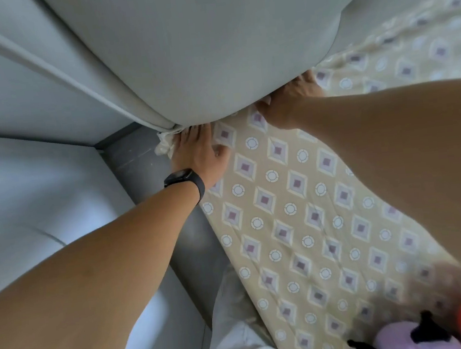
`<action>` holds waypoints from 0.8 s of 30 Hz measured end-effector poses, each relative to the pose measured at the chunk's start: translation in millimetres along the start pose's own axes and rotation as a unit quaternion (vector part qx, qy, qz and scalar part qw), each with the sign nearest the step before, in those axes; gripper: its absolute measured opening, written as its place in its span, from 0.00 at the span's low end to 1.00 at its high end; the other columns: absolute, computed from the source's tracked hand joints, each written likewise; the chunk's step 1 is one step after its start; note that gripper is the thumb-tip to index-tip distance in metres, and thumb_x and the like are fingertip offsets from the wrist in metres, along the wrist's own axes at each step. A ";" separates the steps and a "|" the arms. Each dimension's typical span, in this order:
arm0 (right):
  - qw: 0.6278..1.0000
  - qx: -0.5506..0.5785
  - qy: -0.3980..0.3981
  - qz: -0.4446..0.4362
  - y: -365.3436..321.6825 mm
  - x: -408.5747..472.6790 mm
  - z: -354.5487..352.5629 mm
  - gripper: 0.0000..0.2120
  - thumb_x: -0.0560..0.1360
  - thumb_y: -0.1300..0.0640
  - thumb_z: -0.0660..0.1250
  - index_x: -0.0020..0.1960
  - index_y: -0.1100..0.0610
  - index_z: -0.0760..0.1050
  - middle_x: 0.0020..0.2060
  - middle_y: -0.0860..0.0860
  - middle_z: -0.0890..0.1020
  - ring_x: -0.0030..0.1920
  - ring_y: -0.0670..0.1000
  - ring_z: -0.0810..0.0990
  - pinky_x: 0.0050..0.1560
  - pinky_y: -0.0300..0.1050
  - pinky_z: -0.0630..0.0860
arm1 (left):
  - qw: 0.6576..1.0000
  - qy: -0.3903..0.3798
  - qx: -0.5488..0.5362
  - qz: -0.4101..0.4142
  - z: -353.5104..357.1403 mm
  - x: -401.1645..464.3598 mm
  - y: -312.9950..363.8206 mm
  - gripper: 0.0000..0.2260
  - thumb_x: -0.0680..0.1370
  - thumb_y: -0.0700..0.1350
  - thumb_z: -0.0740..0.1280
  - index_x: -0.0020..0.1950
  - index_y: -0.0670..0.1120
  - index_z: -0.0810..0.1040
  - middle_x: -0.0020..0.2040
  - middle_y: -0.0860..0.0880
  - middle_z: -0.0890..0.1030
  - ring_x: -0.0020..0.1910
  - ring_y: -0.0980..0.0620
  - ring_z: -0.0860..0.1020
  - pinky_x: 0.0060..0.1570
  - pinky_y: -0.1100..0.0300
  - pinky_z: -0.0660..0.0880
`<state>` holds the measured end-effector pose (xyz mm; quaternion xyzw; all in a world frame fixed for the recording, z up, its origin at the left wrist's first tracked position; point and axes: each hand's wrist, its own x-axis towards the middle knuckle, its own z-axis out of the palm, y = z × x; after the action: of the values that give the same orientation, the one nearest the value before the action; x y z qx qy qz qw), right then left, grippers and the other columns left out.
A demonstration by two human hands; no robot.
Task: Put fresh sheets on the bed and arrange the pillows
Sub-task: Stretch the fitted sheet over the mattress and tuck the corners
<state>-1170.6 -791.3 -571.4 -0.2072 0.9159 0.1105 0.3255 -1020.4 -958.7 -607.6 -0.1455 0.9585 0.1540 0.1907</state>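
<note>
I see the grey headboard [209,43] looming over the bed, and the patterned sheet [298,209] lies spread across the mattress right up to it. My left hand [197,152] presses bunched sheet at the corner, fingers [191,134] curled round the fabric. My right hand [287,103] pinches the sheet's edge under the headboard.

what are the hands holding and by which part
Both the left hand and the right hand grip the patterned sheet by its edge at the padded headboard.
</note>
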 end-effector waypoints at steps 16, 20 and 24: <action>0.971 0.116 0.128 -0.166 -30.0 -66.9 36.4 0.30 0.83 0.54 0.53 0.83 0.57 0.50 0.82 0.54 0.53 0.82 0.54 0.48 0.81 0.52 0.50 | 0.998 0.030 -0.031 0.050 -13.9 -35.9 20.3 0.34 0.76 0.47 0.62 0.81 0.42 0.55 0.79 0.42 0.62 0.79 0.44 0.60 0.76 0.50 0.61; 0.983 0.102 0.090 -0.121 -28.5 -53.0 36.8 0.30 0.84 0.50 0.50 0.83 0.55 0.44 0.82 0.52 0.47 0.82 0.54 0.42 0.81 0.52 0.43 | 0.999 0.015 -0.031 0.006 -12.4 -29.0 -0.8 0.36 0.76 0.48 0.60 0.82 0.41 0.51 0.81 0.41 0.57 0.80 0.44 0.55 0.77 0.48 0.58; 0.986 0.074 0.059 -0.138 -32.1 -28.3 23.0 0.29 0.84 0.45 0.49 0.82 0.51 0.52 0.82 0.51 0.54 0.82 0.55 0.47 0.81 0.54 0.43 | 0.998 0.024 0.024 0.048 -18.9 -10.6 5.8 0.33 0.72 0.51 0.54 0.76 0.41 0.65 0.74 0.40 0.70 0.73 0.41 0.67 0.74 0.48 0.64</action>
<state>-1123.6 -803.5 -573.0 -0.3129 0.9018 -0.0155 0.2977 -1019.1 -957.7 -585.2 -0.0986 0.9721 0.1362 0.1638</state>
